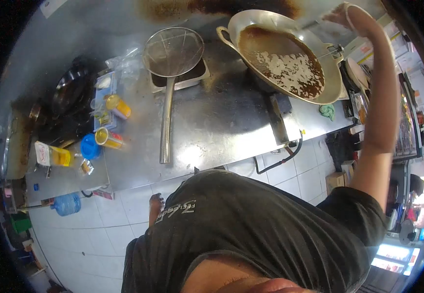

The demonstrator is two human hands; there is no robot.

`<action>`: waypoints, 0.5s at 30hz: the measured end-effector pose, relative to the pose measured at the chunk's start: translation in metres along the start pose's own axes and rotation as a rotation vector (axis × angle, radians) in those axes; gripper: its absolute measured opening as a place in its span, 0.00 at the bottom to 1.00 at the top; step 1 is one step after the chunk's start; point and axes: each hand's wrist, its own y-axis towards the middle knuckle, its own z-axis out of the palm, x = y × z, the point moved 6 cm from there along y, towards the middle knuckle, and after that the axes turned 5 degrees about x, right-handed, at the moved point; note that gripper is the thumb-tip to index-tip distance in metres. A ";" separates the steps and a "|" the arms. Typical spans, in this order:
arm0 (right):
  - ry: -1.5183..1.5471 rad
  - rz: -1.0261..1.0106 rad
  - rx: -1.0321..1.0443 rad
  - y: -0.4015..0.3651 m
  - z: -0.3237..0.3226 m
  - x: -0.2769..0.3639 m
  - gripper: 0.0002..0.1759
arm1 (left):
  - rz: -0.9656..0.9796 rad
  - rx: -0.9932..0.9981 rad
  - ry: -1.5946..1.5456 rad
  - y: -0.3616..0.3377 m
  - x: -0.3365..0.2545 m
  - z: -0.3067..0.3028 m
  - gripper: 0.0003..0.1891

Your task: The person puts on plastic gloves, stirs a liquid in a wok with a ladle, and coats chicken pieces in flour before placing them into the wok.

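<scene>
My right hand (340, 17) is raised at the upper right, beyond the wok. It is smeared by motion beside a pale curved edge, and I cannot make out what its fingers do. Below it a large metal wok (336, 80) holds brown oil with many pale pieces (290, 68) floating in it. My left hand (156, 201) hangs low beside my dark shirt, off the counter's front edge, fingers slightly apart and nothing visible in them. A long-handled mesh skimmer (173, 51) rests across a square metal tin (203, 73) on the steel counter (139, 127).
Left on the counter stand plastic cups of yellow contents (109, 138), a blue lid (90, 146), a yellow-filled pouch (53, 155) and a dark pan (70, 90). A green cloth (327, 112) lies near the wok. A black hose (282, 160) loops off the front edge. A water jug (66, 204) is lower left.
</scene>
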 end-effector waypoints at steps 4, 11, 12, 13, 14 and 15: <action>0.127 0.112 0.456 -0.002 0.003 -0.058 0.13 | -0.023 0.163 0.024 0.004 -0.014 0.006 0.21; 0.337 0.365 1.040 0.022 0.133 -0.092 0.13 | -0.160 0.204 -0.075 -0.008 -0.027 0.019 0.21; 0.370 0.337 1.059 0.027 0.151 -0.089 0.13 | -0.168 0.207 -0.084 -0.009 -0.029 0.020 0.21; 0.340 0.352 1.013 0.036 0.164 -0.090 0.15 | -0.179 0.206 -0.087 -0.011 -0.031 0.020 0.21; 0.313 0.366 0.969 0.045 0.177 -0.090 0.17 | -0.188 0.206 -0.093 -0.011 -0.033 0.020 0.21; 0.287 0.380 0.923 0.055 0.191 -0.091 0.20 | -0.193 0.205 -0.094 -0.013 -0.035 0.020 0.21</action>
